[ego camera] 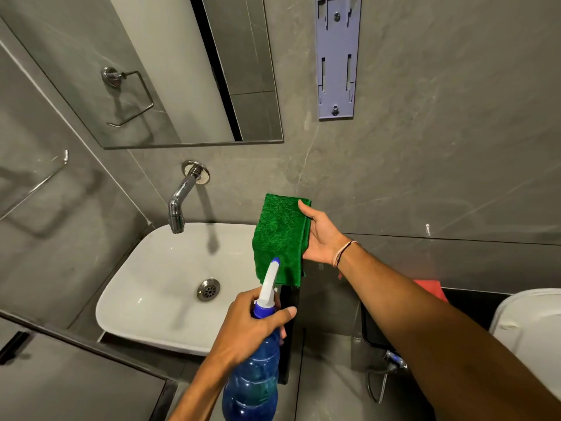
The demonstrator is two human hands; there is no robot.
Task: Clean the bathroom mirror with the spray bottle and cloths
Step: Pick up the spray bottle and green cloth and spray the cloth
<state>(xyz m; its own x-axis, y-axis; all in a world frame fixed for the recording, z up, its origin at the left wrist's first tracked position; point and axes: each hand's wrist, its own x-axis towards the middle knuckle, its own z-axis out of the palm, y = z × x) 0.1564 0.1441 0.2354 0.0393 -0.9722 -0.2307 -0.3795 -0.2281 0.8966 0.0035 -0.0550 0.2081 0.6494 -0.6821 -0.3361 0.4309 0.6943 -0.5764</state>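
Dim, even overhead light fills the grey bathroom, the tap (182, 202) casting a soft shadow into the glossy white basin (145, 299), while wide-angle distortion bends straight lines near slightly soft edges.

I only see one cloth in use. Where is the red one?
In the head view, the red cloth lies at the right on the dark ledge, behind the right forearm and beside the white toilet lid.

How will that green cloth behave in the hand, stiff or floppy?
Probably floppy: the green cloth hangs folded from the right hand, its lower edge drooping over the sink. Its looped, towel-like pile suggests it is light and grippy rather than slippery. It will likely sag wherever unsupported.
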